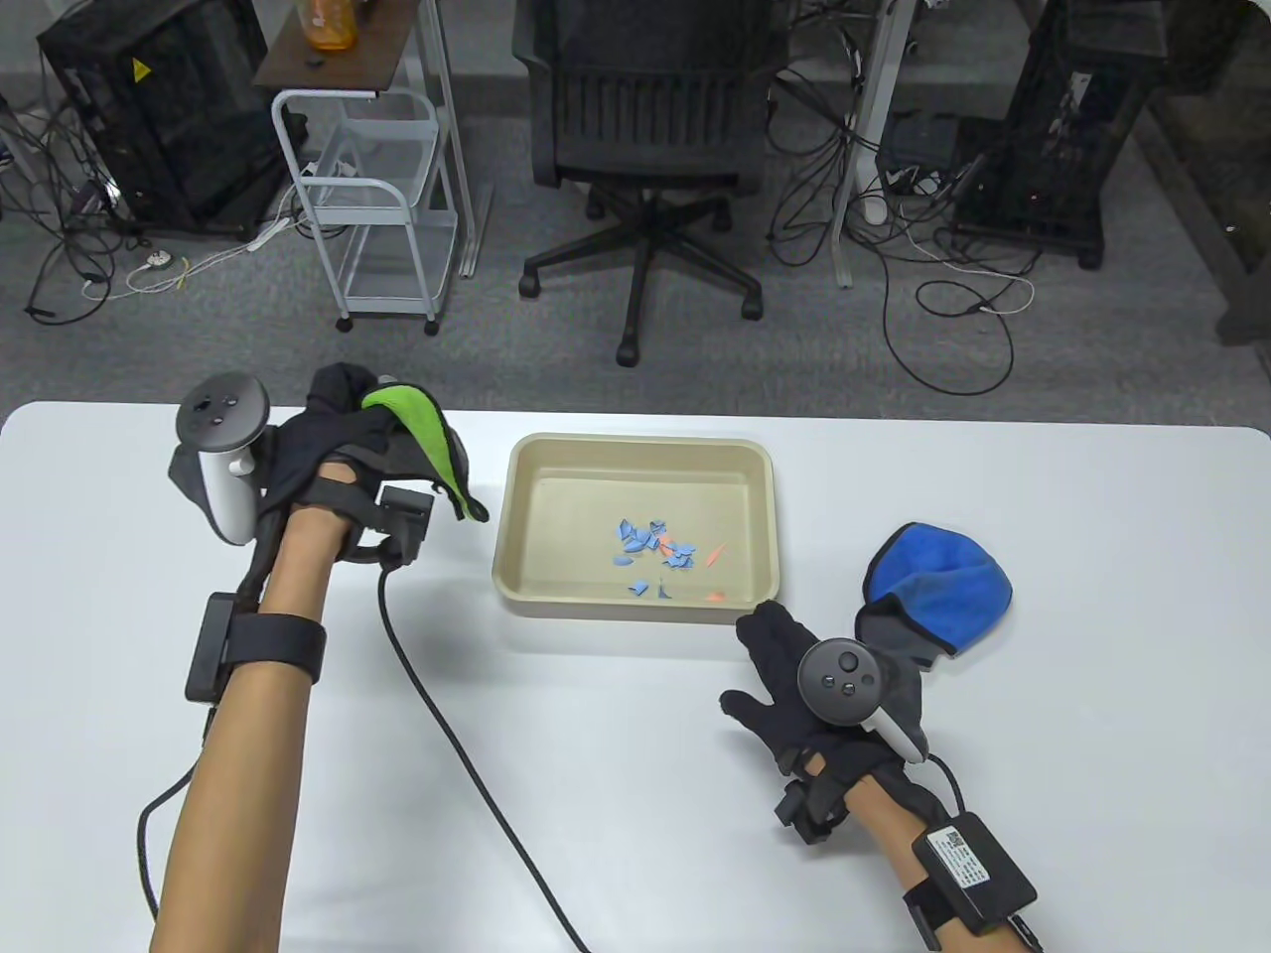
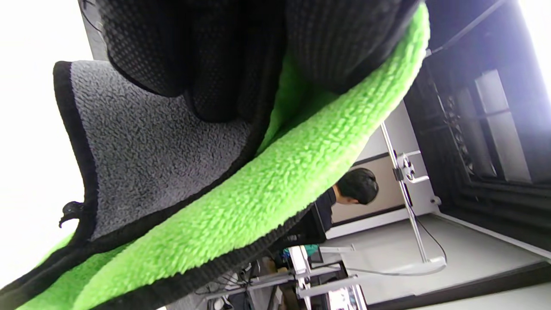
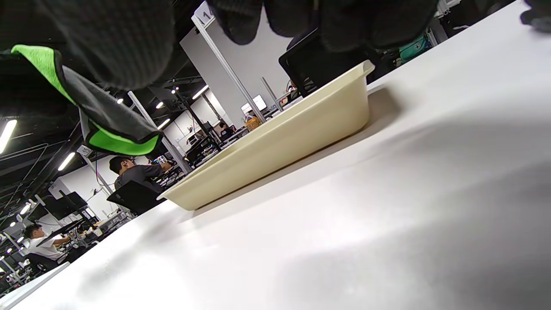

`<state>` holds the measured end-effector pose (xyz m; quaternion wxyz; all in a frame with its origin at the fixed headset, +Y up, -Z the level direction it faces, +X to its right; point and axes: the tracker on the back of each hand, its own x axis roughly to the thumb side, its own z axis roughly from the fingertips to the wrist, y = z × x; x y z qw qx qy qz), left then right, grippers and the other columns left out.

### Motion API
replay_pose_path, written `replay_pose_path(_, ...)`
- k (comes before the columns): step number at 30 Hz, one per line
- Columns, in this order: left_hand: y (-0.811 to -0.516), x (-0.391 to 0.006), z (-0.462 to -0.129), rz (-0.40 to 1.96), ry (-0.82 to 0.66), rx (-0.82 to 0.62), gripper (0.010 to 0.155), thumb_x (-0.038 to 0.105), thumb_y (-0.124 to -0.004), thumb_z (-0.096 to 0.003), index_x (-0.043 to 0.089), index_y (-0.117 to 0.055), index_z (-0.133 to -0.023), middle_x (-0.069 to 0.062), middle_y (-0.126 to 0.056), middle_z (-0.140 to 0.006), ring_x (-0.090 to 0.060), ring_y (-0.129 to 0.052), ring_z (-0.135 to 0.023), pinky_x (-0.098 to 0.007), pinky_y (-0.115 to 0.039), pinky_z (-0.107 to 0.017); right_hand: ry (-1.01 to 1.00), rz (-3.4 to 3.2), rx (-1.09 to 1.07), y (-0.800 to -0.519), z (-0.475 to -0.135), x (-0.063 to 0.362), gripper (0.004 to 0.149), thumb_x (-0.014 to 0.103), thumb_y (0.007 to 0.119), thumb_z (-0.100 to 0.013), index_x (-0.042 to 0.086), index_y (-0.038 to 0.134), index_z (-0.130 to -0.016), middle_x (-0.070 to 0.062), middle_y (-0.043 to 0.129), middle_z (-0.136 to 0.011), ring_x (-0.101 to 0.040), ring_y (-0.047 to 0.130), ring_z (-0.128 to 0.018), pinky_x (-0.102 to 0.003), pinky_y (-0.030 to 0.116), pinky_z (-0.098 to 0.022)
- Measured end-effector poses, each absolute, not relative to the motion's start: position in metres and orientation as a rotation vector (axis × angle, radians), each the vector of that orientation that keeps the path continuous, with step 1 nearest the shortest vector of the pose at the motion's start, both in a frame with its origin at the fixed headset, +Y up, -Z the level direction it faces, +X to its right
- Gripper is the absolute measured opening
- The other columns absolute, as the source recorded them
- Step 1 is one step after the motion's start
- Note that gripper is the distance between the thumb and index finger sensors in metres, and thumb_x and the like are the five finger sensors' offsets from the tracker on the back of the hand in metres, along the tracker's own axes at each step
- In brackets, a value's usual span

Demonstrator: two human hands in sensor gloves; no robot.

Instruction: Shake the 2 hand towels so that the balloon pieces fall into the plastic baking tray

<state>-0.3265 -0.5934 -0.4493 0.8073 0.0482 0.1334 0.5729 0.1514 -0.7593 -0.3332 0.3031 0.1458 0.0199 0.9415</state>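
The left hand grips the green towel left of the tray holding balloon pieces; the relaxed right hand appears next to reach for the blue towel.

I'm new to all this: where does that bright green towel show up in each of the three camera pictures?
Table view: the green towel is bunched in the left hand, left of the tray.
Left wrist view: it fills most of the picture, draped under the gloved fingers.
Right wrist view: a fold hangs at the upper left, above the tray's far end.
Shared landmark: the beige tray, seen in the table and right wrist views.
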Motion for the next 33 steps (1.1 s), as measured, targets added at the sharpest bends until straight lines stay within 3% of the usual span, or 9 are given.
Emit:
replay_pose_path(6,-0.618,-0.368,-0.441,1.184,0.37,0.112,0.038,0.034,-0.079,-0.0404,0.043,-0.067,-0.075,0.008,-0.08,-0.091,-0.029,-0.086,-0.093,-0.049,-0.074,-0.066,0.059,2.507,0.401,-0.761,-0.332,0.149,0.079,0.052,0.079,-0.039,0.02,0.044,-0.103,-0.013,0.036,-0.116,-0.044,0.046,-0.102,-0.058,0.058,-0.07)
replay_pose_path(13,-0.675,-0.39,-0.436,1.046,0.458,0.067,0.038,0.034,-0.079,-0.04,0.041,-0.066,-0.075,0.008,-0.08,-0.09,-0.029,-0.086,-0.093,-0.049,-0.073,-0.065,0.093,2.519,0.414,-0.766,-0.332,0.145,0.079,0.052,0.078,-0.039,0.02,0.044,-0.103,-0.013,0.036,-0.116,-0.044,0.046,-0.103,-0.058,0.058,-0.07)
replay_pose_path(26,-0.781,-0.38,-0.425,0.715,0.433,-0.213,0.041,0.036,-0.077,-0.0402,0.044,-0.06,-0.077,0.011,-0.078,-0.092,-0.025,-0.073,-0.099,-0.052,-0.06,-0.07,0.115,2.547,0.427,-0.768,-0.332,0.142,0.079,0.052,0.078,-0.038,0.021,0.045,-0.102,-0.013,0.037,-0.116,-0.044,0.047,-0.102,-0.058,0.058,-0.07)
replay_pose_path(33,-0.788,-0.378,-0.422,0.732,0.381,-0.277,0.046,0.026,-0.073,-0.0418,0.044,-0.055,-0.08,0.009,-0.067,-0.098,-0.023,-0.058,-0.104,-0.053,-0.051,-0.073,0.121,2.549,0.432,-0.768,-0.331,0.14,0.079,0.052,0.078,-0.038,0.021,0.045,-0.102,-0.013,0.037,-0.116,-0.044,0.047,-0.102,-0.058,0.058,-0.07)
